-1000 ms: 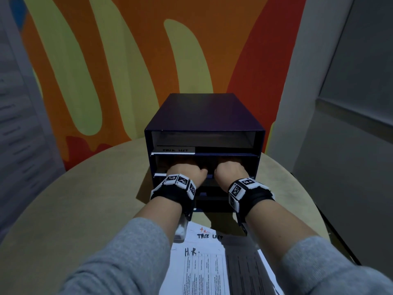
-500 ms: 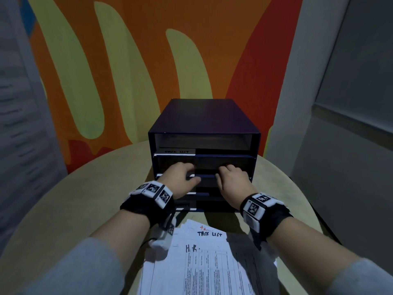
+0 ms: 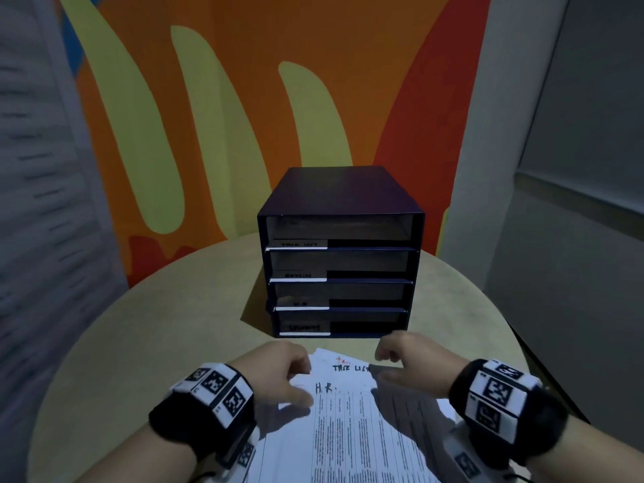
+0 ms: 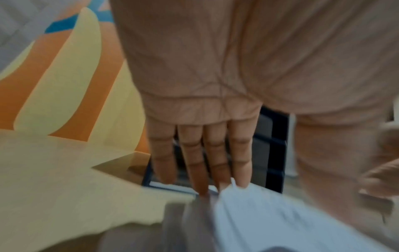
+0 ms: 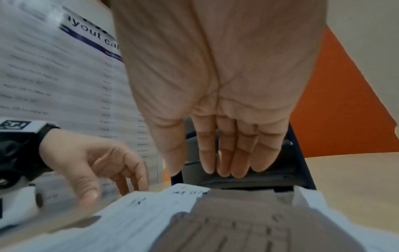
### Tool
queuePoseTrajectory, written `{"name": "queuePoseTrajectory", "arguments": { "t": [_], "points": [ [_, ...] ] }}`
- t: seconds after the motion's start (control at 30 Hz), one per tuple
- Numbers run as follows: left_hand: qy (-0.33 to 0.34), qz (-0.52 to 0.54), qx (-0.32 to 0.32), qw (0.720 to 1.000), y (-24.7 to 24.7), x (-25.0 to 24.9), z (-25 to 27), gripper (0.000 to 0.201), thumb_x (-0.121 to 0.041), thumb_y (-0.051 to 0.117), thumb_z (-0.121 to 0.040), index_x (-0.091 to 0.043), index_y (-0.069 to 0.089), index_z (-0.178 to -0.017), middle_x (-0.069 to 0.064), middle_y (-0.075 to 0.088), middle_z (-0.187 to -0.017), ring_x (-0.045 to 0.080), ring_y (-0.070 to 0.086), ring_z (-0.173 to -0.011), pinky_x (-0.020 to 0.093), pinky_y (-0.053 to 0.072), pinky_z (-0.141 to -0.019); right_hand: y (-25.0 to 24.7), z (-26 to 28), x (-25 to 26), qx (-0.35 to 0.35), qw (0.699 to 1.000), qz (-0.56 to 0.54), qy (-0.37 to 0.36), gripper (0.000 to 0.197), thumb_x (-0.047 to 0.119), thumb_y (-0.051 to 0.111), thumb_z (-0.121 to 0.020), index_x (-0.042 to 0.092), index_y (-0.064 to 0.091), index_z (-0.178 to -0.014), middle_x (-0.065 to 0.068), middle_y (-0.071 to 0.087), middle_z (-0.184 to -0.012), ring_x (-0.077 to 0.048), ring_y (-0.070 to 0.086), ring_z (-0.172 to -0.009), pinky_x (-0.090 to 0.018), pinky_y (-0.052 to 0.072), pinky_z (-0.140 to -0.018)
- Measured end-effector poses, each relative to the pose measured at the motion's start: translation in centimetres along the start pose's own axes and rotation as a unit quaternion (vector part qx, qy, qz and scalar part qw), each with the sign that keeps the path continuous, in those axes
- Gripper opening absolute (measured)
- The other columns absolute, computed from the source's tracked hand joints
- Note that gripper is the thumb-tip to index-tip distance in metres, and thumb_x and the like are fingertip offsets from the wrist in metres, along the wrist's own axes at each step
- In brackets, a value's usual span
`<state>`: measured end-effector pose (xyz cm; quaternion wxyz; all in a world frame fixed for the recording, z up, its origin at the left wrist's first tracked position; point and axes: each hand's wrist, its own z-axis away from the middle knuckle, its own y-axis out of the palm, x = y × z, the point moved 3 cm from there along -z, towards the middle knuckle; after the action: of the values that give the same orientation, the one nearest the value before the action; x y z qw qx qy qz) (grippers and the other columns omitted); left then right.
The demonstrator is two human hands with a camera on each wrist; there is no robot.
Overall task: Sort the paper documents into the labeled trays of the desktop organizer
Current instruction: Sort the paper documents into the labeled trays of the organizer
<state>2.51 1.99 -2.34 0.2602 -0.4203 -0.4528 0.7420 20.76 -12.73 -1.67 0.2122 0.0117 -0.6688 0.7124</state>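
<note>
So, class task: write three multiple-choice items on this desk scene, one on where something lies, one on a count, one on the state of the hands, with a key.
1. Where does the stack of papers lie?
A. on the table, in front of the organizer
B. on top of the organizer
C. on the floor

2. How many trays does the organizer have?
A. two
B. four
C. six

3. What are the hands doing?
A. both reach into a tray
B. both are over the papers, lifting no sheet
C. one holds a pen

Key: 1 A, the sheets rest on the round table nearer the person than the organizer. 2 B, four labelled tray fronts are stacked one above another. 3 B, the left hand and right hand are at the stack's far edge with fingers relaxed, clear of the trays.
</note>
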Motion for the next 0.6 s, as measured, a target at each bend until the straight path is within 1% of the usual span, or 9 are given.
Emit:
{"name": "queuePoseTrajectory", "arguments": {
  "t": [0.07,0.13,0.23,0.3,0.33,0.43,0.5,0.53,0.6],
  "points": [
    [-0.020,-0.037,0.030,0.999,0.9,-0.2,0.2,0.065,-0.048,0.079,-0.071,-0.027,0.052,-0.126,-0.010,0.054,-0.120,0.010,0.055,-0.106,0.029,0.048,-0.094,1.1,0.1,-0.1,0.041,0.999,0.009,0.012,0.035,0.036,0.067,-0.084,0.020,0.059,-0.113,0.004,0.053,-0.107,-0.015,0.052,-0.096,-0.024,0.044,-0.081],
    [-0.025,-0.086,0.049,0.995,1.7,-0.6,0.1,0.077,-0.051,0.079,-0.071,-0.027,0.044,-0.136,-0.007,0.047,-0.128,0.015,0.051,-0.114,0.033,0.045,-0.099,2.1,0.2,-0.2,0.072,0.997,0.020,0.024,0.044,0.041,0.072,-0.078,0.022,0.057,-0.116,0.007,0.048,-0.104,-0.014,0.050,-0.093,-0.024,0.043,-0.078],
    [-0.037,-0.105,0.040,0.993,2.3,-0.9,0.1,0.077,-0.047,0.079,-0.072,-0.026,0.043,-0.137,-0.006,0.046,-0.130,0.017,0.051,-0.116,0.034,0.044,-0.100,3.1,0.2,-0.3,0.087,0.995,0.032,0.031,0.051,0.042,0.075,-0.076,0.021,0.055,-0.118,0.005,0.048,-0.108,-0.017,0.050,-0.097,-0.025,0.041,-0.079],
    [-0.048,-0.097,0.029,0.994,2.5,-1.0,0.0,0.071,-0.043,0.079,-0.073,-0.024,0.045,-0.132,-0.006,0.049,-0.127,0.017,0.052,-0.114,0.033,0.045,-0.098,3.4,0.1,-0.3,0.079,0.996,0.037,0.032,0.051,0.040,0.075,-0.076,0.020,0.055,-0.118,0.003,0.049,-0.111,-0.018,0.050,-0.097,-0.025,0.040,-0.078],
    [-0.051,-0.092,0.020,0.994,2.5,-1.0,0.0,0.064,-0.040,0.078,-0.075,-0.023,0.047,-0.128,-0.005,0.052,-0.124,0.017,0.053,-0.111,0.031,0.045,-0.095,3.4,0.1,-0.3,0.075,0.996,0.040,0.031,0.050,0.040,0.075,-0.076,0.020,0.054,-0.117,0.002,0.049,-0.109,-0.017,0.048,-0.094,-0.025,0.039,-0.077],
    [-0.050,-0.069,-0.028,0.996,2.2,-0.9,-0.1,0.027,-0.030,0.067,-0.087,-0.021,0.052,-0.107,-0.002,0.059,-0.105,0.018,0.057,-0.095,0.027,0.045,-0.079,3.5,0.1,-0.2,0.065,0.997,0.040,0.030,0.048,0.039,0.076,-0.076,0.020,0.053,-0.114,0.006,0.045,-0.102,-0.016,0.045,-0.090,-0.025,0.037,-0.075],
    [-0.047,-0.046,-0.056,0.996,2.0,-0.5,-0.2,0.011,-0.026,0.061,-0.090,-0.022,0.052,-0.094,-0.003,0.057,-0.091,0.017,0.055,-0.084,0.027,0.043,-0.072,3.6,0.2,-0.3,0.058,0.997,0.031,0.029,0.048,0.038,0.076,-0.076,0.020,0.052,-0.113,0.007,0.045,-0.100,-0.015,0.045,-0.090,-0.024,0.037,-0.073],
    [-0.047,-0.030,-0.067,0.996,1.9,-0.1,-0.2,0.007,-0.025,0.060,-0.090,-0.022,0.054,-0.090,-0.004,0.058,-0.088,0.016,0.056,-0.082,0.027,0.044,-0.071,3.6,0.2,-0.4,0.052,0.998,0.023,0.029,0.047,0.038,0.076,-0.076,0.021,0.051,-0.112,0.007,0.046,-0.100,-0.015,0.046,-0.089,-0.024,0.037,-0.072],
    [-0.048,0.004,-0.097,0.994,1.6,0.6,-0.1,0.004,-0.026,0.061,-0.088,-0.022,0.059,-0.086,-0.007,0.062,-0.089,0.013,0.060,-0.084,0.028,0.050,-0.076,3.3,0.4,-0.7,0.038,0.999,0.004,0.028,0.039,0.036,0.074,-0.077,0.025,0.050,-0.105,0.007,0.048,-0.099,-0.015,0.048,-0.089,-0.023,0.038,-0.070]
  ]
}}
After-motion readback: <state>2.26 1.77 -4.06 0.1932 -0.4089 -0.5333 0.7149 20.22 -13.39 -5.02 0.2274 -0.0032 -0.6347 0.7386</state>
